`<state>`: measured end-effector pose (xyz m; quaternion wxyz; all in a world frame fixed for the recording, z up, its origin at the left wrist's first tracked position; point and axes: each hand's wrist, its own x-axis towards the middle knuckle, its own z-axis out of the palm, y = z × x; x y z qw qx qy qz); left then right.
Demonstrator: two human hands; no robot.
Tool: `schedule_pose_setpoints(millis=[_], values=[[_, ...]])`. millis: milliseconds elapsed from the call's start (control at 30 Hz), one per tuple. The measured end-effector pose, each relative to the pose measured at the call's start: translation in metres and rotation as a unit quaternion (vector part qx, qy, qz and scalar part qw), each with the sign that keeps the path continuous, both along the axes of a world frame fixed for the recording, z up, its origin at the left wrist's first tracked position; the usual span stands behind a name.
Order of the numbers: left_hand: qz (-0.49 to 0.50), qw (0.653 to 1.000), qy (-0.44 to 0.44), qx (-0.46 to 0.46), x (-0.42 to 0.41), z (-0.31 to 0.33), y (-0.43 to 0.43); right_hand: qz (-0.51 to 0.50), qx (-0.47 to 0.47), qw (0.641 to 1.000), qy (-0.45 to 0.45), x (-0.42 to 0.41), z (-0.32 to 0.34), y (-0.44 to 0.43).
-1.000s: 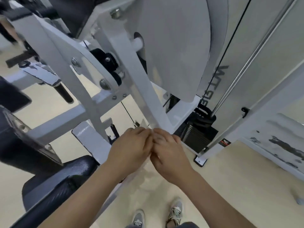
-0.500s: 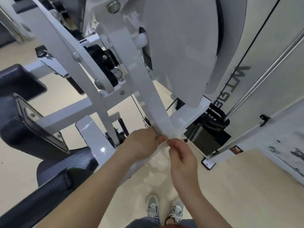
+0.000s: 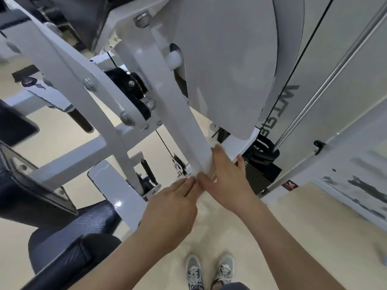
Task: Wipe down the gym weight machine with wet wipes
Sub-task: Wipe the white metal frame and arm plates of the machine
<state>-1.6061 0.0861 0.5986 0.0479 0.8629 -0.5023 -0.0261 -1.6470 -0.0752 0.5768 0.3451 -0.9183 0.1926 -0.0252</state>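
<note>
Over beige floor (image 3: 293,237), right hand (image 3: 228,183) grips wipe (image 3: 204,165) round white bar (image 3: 178,114), straight-fingered left hand (image 3: 171,208) touching it

Gym: weight stack (image 3: 259,176), padded seat (image 3: 73,237).

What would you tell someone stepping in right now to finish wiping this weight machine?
Left hand: fingers straight, touching the lower end of the slanted white bar.
Right hand: curled round that same end, with the wet wipe apparently under its fingers, hard to tell from the white paint.
Done: cannot tell which parts are already wiped.
Left: probably the rest of the bar and the frame.
</note>
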Motion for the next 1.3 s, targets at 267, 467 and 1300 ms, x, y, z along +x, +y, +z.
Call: schedule_pose_setpoints(millis=[267, 467, 1300], values=[[-0.022, 0.999, -0.031, -0.016, -0.005, -0.010, -0.009, -0.020, -0.155, 0.987, 0.024, -0.018, -0.011, -0.028], [-0.029, 0.999, -0.035, 0.013, -0.014, -0.009, -0.017, 0.059, -0.243, 0.968, 0.012, -0.043, -0.025, -0.020], [0.211, 0.971, -0.087, 0.073, -0.032, -0.030, -0.202, 0.045, 0.210, 0.977, 0.000, 0.033, -0.027, -0.184]])
